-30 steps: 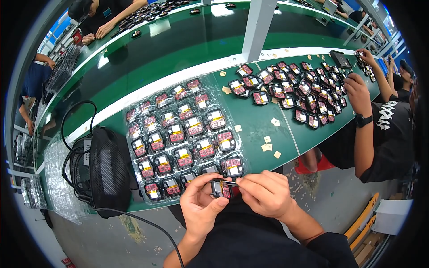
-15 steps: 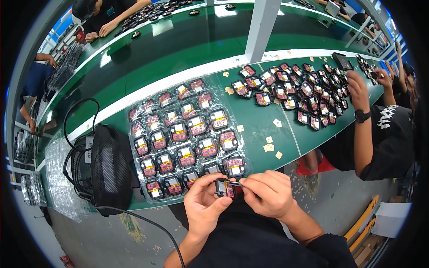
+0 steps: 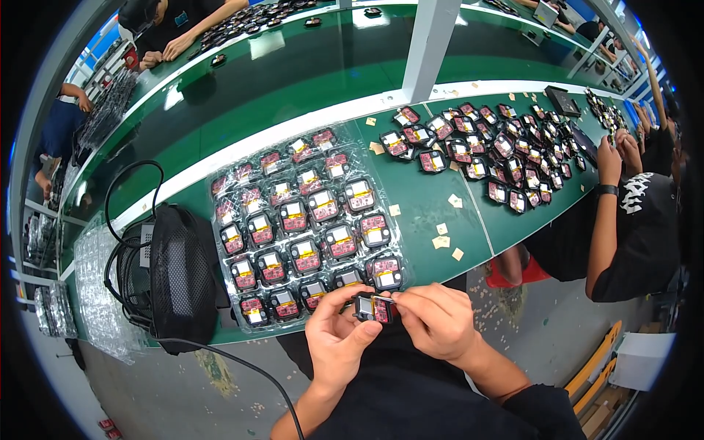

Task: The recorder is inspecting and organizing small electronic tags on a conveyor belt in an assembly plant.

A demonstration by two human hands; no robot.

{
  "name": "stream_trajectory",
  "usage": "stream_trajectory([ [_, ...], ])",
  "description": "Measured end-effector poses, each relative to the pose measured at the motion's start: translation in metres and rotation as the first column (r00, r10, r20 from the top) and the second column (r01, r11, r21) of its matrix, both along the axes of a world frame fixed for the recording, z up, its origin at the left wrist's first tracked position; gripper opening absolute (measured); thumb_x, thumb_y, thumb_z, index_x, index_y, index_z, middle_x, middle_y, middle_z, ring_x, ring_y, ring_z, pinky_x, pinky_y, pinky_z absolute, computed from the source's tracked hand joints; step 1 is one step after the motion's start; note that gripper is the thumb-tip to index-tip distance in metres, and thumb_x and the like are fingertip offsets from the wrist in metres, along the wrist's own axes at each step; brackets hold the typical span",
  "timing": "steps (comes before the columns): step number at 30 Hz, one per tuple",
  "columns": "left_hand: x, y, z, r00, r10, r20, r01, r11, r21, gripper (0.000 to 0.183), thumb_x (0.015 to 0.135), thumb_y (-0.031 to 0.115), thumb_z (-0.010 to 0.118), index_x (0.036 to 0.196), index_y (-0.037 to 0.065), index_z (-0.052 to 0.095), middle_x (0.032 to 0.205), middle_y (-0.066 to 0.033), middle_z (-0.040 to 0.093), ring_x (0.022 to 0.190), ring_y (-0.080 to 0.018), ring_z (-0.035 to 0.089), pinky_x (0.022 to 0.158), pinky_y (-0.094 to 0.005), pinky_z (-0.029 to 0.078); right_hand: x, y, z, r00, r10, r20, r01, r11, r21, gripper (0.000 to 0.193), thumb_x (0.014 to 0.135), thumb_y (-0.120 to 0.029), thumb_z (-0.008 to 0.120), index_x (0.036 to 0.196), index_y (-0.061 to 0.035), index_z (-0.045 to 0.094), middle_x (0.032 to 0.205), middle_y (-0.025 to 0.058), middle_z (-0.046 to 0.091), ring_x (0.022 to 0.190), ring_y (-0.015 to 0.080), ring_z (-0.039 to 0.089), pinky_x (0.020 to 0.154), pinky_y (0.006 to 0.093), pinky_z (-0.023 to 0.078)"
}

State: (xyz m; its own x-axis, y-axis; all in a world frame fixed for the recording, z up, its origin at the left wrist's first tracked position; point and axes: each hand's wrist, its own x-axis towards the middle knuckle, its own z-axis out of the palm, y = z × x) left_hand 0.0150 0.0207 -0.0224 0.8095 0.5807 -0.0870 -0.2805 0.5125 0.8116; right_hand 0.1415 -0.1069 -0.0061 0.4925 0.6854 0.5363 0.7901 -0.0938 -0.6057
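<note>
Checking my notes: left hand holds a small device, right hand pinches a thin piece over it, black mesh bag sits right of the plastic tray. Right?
The bag is misplaced: the head view shows the black mesh bag left of the plastic tray. Left hand, small device, right hand and thin piece: as you said.

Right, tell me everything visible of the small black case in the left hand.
The case looks like dark plastic, squarish, open-faced, showing a reddish circuit board, a grey block and some yellow. It sits tilted between the thumb and fingers of the left hand, just past the clear tray's near edge. The right hand pinches a thin, pale piece over its upper part; contact is too small to tell.
</note>
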Motion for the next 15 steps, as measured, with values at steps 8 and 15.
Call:
stream_trajectory([
  [8,0.0030,-0.0046,0.0028,0.997,0.033,-0.070,-0.034,0.999,-0.013,0.060,0.086,0.023,0.087,0.129,-0.007,0.057,0.123,-0.0163,0.064,0.106,-0.0234,0.070,0.083,-0.0357,0.063,-0.0033,0.0017,-0.0030,0.998,-0.036,0.043,0.035,0.999,0.021,0.023,0.076,0.004,0.076,0.098,0.0015,0.073,0.084,0.0096,0.070,0.066,0.0241,0.068,0.057,0.0347,0.055],
  [15,0.0044,-0.0060,0.0063,0.995,0.035,-0.091,-0.038,0.999,-0.030,0.059,0.087,0.025,0.086,0.128,-0.006,0.057,0.121,-0.0146,0.064,0.103,-0.0229,0.072,0.076,-0.0345,0.066,-0.0051,-0.0002,-0.0042,0.989,-0.056,0.136,0.060,0.998,-0.022,0.025,0.076,0.003,0.077,0.100,0.0007,0.073,0.086,0.0094,0.070,0.065,0.0229,0.067,0.056,0.0327,0.053],
])
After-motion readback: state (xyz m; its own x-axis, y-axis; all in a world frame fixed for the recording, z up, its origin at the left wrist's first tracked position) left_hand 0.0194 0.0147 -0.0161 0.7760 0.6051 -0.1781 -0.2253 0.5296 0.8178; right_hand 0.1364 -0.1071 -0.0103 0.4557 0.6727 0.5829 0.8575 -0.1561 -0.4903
